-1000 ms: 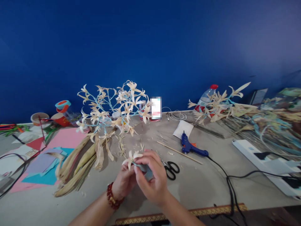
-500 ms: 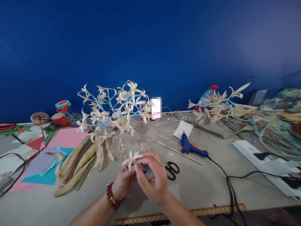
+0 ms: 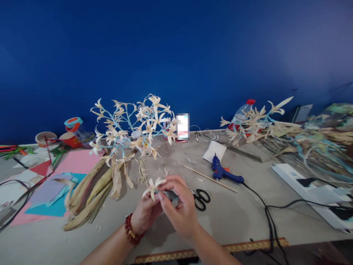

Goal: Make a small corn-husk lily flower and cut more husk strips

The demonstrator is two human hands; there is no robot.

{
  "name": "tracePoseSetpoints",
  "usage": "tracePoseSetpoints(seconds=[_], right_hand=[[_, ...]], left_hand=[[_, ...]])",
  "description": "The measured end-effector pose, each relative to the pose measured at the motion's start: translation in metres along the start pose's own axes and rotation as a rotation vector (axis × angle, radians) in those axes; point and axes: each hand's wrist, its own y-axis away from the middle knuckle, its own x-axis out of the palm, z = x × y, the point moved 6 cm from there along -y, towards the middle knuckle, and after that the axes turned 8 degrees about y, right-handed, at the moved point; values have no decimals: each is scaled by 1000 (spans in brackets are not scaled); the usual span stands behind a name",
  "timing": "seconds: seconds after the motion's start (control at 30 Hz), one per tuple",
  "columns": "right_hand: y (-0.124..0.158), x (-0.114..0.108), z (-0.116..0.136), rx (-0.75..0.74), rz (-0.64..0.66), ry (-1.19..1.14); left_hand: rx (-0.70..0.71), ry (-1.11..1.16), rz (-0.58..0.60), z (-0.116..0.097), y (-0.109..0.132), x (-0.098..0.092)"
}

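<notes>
Left wrist: a red bead bracelet (image 3: 131, 232) sits on it, at the near counter (image 3: 237, 224) edge.
Left hand (image 3: 145, 214): grip is closed around the base of a small husk flower (image 3: 153, 184), raised just above the counter at centre front, petals fanning up and left.
Right hand (image 3: 181, 215): touches the left hand; thumb and forefinger are pinched on a blue-grey strip (image 3: 171, 195) that runs from under the flower. How far the strip goes round the stem I cannot tell.
Just right of the hands: black-handled scissors (image 3: 201, 199) lie flat with blades hidden behind the right hand.
Left of the hands: a bundle of dried corn husks (image 3: 91, 191) lies partly over sheets of coloured paper (image 3: 55, 186).
Mid counter, right: a thin wooden stick (image 3: 210, 178) lies slantwise. Just beyond it is a blue glue gun (image 3: 224, 173), with its black cable (image 3: 266, 211) trailing to the near edge.
Behind the gun: white paper square (image 3: 214, 151).
Far, centre: flowered branch (image 3: 132, 125) with pale blue stems, standing up.
Far, right: a second flowered branch (image 3: 256, 125) lies in front of a red-capped bottle (image 3: 242, 111).
</notes>
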Motion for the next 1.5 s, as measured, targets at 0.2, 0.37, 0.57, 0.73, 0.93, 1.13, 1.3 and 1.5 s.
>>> tracePoseSetpoints(seconds=[0.2,0.37,0.57,0.73,0.93,1.13,1.3,1.5], right_hand=[[-1,3,-4,72,14,-46],[-1,2,-3,89,18,-55],[-4,1,-3,99,67,-69],[-5,3,-5,105,105,-77],[-8,3,-8,145,153,-106],[-7,4,-15,196,223,-169],[-2,14,-25,372,276,-413],[-4,16,-24,426,302,-516]], left_hand=[[-8,-15,9,0,-1,1],[-30,-46,-6,0,-1,-2],[-35,-93,17,0,0,1],[-28,-105,59,-2,0,6],[-46,-77,75,0,-2,2],[-64,-99,35,2,-2,-1],[-51,-127,79,1,-3,6],[-67,-168,135,2,-3,7]])
